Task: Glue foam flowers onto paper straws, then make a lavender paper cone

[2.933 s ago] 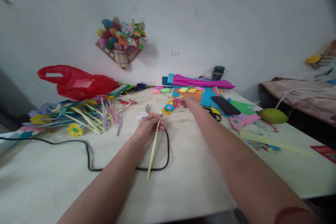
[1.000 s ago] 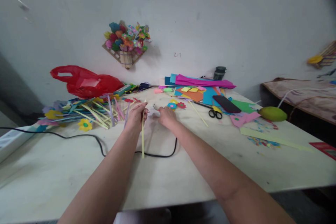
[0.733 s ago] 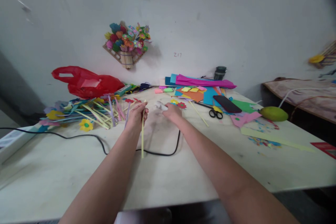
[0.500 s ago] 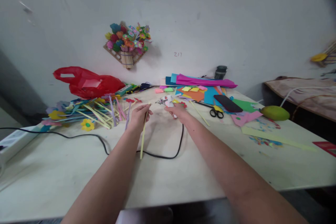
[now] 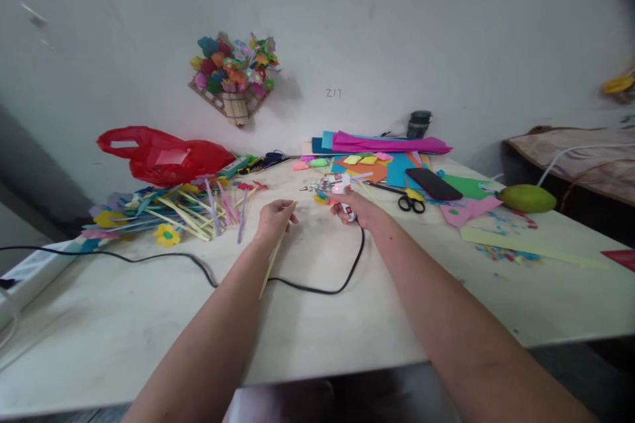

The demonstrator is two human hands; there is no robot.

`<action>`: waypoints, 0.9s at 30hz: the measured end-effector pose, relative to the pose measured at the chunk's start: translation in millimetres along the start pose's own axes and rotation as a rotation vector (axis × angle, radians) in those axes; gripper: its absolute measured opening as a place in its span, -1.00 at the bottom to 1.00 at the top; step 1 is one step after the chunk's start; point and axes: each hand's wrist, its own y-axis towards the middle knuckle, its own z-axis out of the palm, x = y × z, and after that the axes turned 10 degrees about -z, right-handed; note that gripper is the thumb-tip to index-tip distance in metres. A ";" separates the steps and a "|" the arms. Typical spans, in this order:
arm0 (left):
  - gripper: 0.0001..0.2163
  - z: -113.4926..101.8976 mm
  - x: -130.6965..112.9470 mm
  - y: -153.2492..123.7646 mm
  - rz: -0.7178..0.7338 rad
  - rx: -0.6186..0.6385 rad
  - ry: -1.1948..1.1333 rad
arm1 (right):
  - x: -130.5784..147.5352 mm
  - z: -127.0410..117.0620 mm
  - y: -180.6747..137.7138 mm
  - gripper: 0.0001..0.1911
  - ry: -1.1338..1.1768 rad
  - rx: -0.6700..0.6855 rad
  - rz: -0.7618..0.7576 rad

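Observation:
My left hand [image 5: 276,218] pinches the upper end of a long pale yellow paper strip [image 5: 270,263] that slants down toward me over the table [image 5: 124,330]. My right hand [image 5: 358,209] is closed round a small white glue gun [image 5: 335,186] with a lit red switch, nozzle pointing left toward the strip's top. The gun's black cord [image 5: 322,287] loops across the table between my arms. A small paper flower [image 5: 320,197] lies just beyond the gun.
A pile of paper strips and flowers [image 5: 169,211] lies at the left before a red plastic bag [image 5: 163,158]. Coloured paper sheets [image 5: 381,152], a black phone [image 5: 427,183], scissors [image 5: 411,201] and a green mango [image 5: 526,198] sit at right. A flower craft [image 5: 233,76] hangs on the wall.
My right hand left the flowers, came to the glue gun, picked it up and now holds it lifted, nozzle toward the strip. My left hand has kept the strip, tilting it a little.

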 end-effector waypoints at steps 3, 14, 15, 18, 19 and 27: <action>-0.80 0.1 0.5 0.4 -0.001 -0.001 0.014 | -0.5 -2.0 -0.9 -0.62 -0.021 0.033 0.015; -0.86 1.5 1.9 0.7 -0.012 -0.023 0.036 | -4.2 -3.6 -1.0 -0.61 -0.084 0.049 0.039; -0.87 1.6 1.7 0.7 -0.017 -0.022 0.036 | -4.5 -3.7 -1.0 -0.61 -0.093 0.048 0.037; -0.86 1.7 1.0 0.1 -0.023 -0.014 0.041 | -4.7 -3.3 -1.4 -0.61 -0.117 0.056 0.024; -0.86 1.6 0.9 -0.1 -0.018 -0.012 0.044 | -4.5 -3.0 -1.7 -0.61 -0.124 0.059 0.021; -0.85 1.3 2.6 0.3 0.008 -0.007 0.047 | -5.0 -1.4 -3.6 -0.59 -0.151 0.082 -0.006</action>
